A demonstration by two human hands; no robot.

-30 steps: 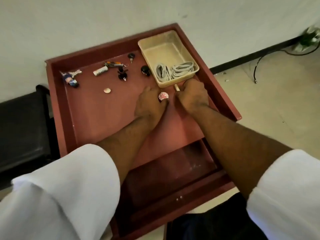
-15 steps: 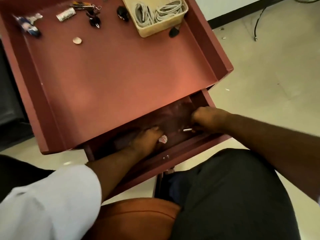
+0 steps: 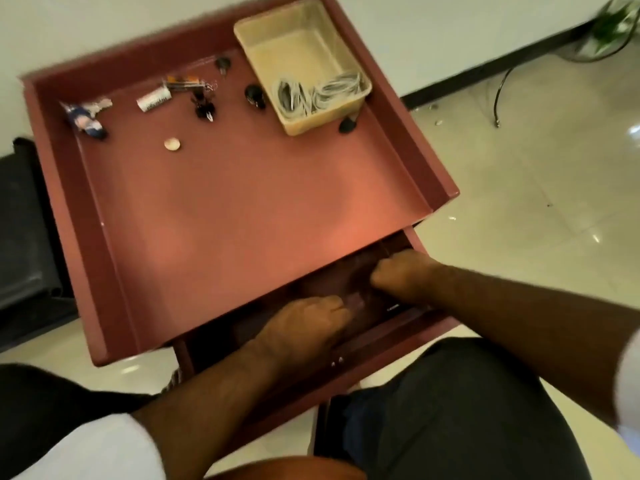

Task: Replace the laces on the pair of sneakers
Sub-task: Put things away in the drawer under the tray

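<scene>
Grey-white laces [image 3: 322, 93] lie coiled in a beige tray [image 3: 325, 123] at the back right of a red table top [image 3: 242, 202]. No sneakers are in view. Both my hands are inside the open drawer [image 3: 398, 344] below the table's front edge. My left hand [image 3: 308, 323] has curled fingers, with a small pinkish round thing [image 3: 356, 301] blurred at its fingertips. My right hand [image 3: 401, 275] is balled up deeper in the drawer at the right. A small white bit [image 3: 391, 309] shows just below it; whether the hand holds it is unclear.
Along the back of the table top lie a figurine keychain [image 3: 86, 116], a white tag [image 3: 154, 98], black keys [image 3: 204, 107] and a coin [image 3: 172, 144]. A black seat [image 3: 24, 237] stands at the left, tiled floor with a cable [image 3: 498, 98] at the right.
Both hands moved from the table top by the tray down into the open drawer, carrying the round thing and a small white stick. The view has tilted back up.
</scene>
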